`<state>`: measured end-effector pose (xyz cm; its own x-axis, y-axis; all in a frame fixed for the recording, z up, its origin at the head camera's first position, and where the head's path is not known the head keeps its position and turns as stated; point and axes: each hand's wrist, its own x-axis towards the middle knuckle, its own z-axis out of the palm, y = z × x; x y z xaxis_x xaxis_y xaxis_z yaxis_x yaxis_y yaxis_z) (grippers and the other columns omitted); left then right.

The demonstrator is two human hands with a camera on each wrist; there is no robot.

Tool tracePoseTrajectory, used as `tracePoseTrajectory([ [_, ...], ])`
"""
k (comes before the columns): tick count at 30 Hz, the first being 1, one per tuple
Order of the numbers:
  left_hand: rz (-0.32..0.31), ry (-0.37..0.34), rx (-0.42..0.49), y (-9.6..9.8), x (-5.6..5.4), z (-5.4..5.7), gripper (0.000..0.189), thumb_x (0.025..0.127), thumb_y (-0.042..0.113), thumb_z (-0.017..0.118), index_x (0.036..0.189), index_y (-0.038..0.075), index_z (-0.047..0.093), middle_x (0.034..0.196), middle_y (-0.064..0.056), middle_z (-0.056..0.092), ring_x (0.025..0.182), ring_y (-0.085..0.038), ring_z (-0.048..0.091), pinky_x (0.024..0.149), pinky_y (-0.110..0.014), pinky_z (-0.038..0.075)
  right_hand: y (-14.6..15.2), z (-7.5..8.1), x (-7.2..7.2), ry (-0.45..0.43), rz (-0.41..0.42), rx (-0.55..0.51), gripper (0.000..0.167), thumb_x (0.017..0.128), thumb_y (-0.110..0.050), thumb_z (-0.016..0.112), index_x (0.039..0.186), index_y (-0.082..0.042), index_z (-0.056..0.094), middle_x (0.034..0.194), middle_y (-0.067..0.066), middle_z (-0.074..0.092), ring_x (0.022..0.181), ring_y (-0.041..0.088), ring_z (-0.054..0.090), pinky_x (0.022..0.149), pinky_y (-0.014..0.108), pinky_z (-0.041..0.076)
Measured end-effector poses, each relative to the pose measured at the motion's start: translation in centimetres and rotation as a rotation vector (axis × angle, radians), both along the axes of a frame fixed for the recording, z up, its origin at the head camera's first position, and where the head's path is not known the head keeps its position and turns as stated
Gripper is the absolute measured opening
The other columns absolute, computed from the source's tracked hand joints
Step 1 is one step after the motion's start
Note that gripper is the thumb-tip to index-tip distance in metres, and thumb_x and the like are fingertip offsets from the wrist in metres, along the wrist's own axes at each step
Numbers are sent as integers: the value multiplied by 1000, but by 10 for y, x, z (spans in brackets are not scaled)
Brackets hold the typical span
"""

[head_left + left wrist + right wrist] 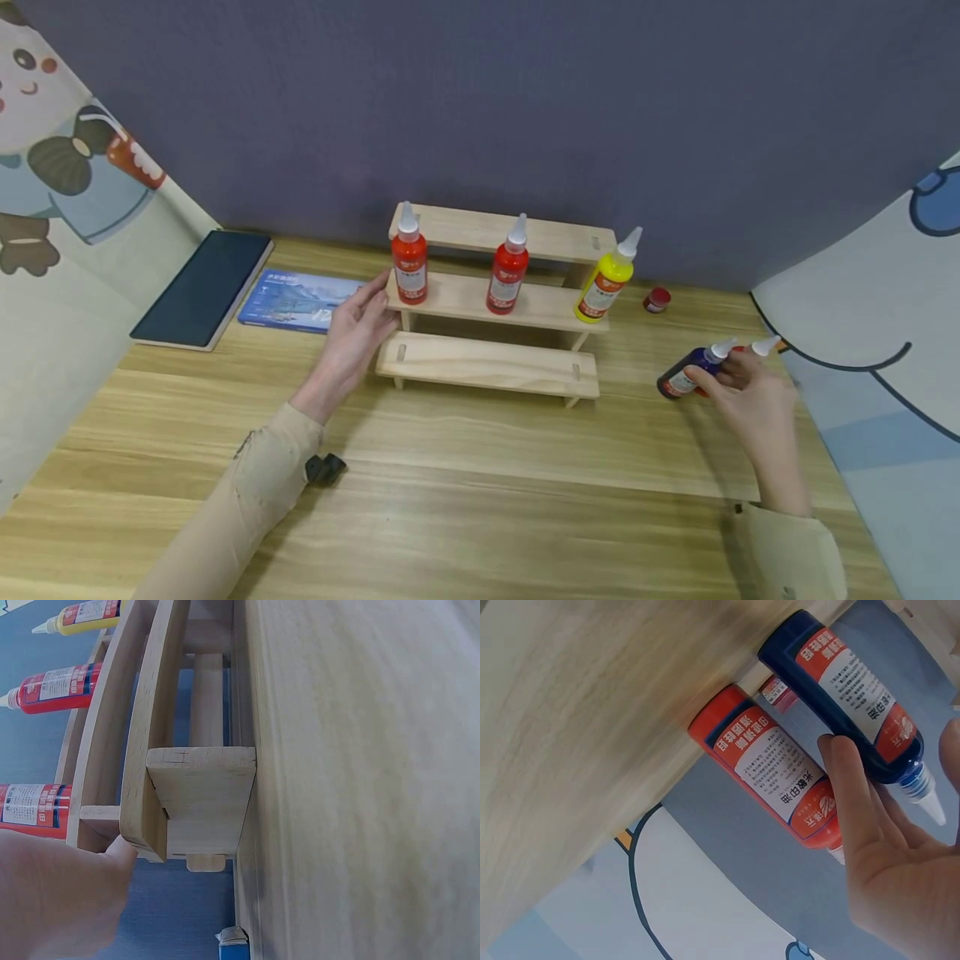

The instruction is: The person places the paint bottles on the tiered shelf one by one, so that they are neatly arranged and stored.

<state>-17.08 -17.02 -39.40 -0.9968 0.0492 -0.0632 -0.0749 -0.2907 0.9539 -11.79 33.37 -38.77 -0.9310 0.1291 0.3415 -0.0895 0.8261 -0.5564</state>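
In the head view, my right hand (753, 400) pinches a dark blue ink bottle (678, 379) with a white nozzle, tilted, at the right of the table. Close beside it stands a red bottle (769, 769), largely hidden behind the hand in the head view. My left hand (351, 333) touches the left end of a three-step wooden rack (487, 360), its fingers beside the middle step. On that middle step stand a red bottle (410, 267) at the left end, a second red bottle (507, 279) near the centre and a yellow bottle (602, 287) at the right.
A small red jar (657, 300) sits right of the rack. Left of it lie a blue box (296, 302) with a landscape picture and a dark tablet (206, 287). A dark partition (480, 100) stands behind, with cartoon-printed panels at both sides.
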Motion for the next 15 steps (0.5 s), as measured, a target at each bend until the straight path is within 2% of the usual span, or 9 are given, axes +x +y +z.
tracePoseTrajectory([
  [2,-1,3,2,0,0,0,53,118,8,36,169,4,23,174,-20,25,156,-35,35,126,-37,39,-1,0,0,-1,3,24,50,90,-10,89,122,19,64,109,39,70,79,10,78,65,-8,35],
  [3,0,3,3,0,0,0,53,118,8,36,169,4,23,174,-20,25,156,-35,35,125,-37,39,-1,-1,0,-8,4,31,51,91,-11,89,123,20,64,109,40,70,83,25,80,65,-8,34],
  [5,0,5,4,0,1,0,54,118,8,36,169,4,23,174,-20,25,156,-35,35,125,-36,39,-1,-1,0,-27,6,41,50,92,-12,87,122,21,64,108,40,70,92,52,75,63,-7,33],
  [8,-2,7,5,0,1,0,54,118,8,36,170,4,23,174,-19,24,156,-35,35,125,-36,40,-1,-2,0,-77,6,46,48,96,-18,85,119,19,65,106,40,71,94,55,73,60,-3,36],
  [11,-2,10,8,1,1,0,53,118,8,36,169,4,23,174,-19,25,156,-35,35,125,-36,40,0,-4,1,-113,13,62,47,98,-23,83,116,18,66,104,39,72,92,53,74,56,8,46],
  [15,-2,12,7,1,1,1,53,118,8,35,169,3,23,174,-20,24,156,-35,35,125,-36,39,2,-5,1,-98,30,92,44,99,-22,82,114,16,67,101,37,73,87,53,74,55,35,59],
])
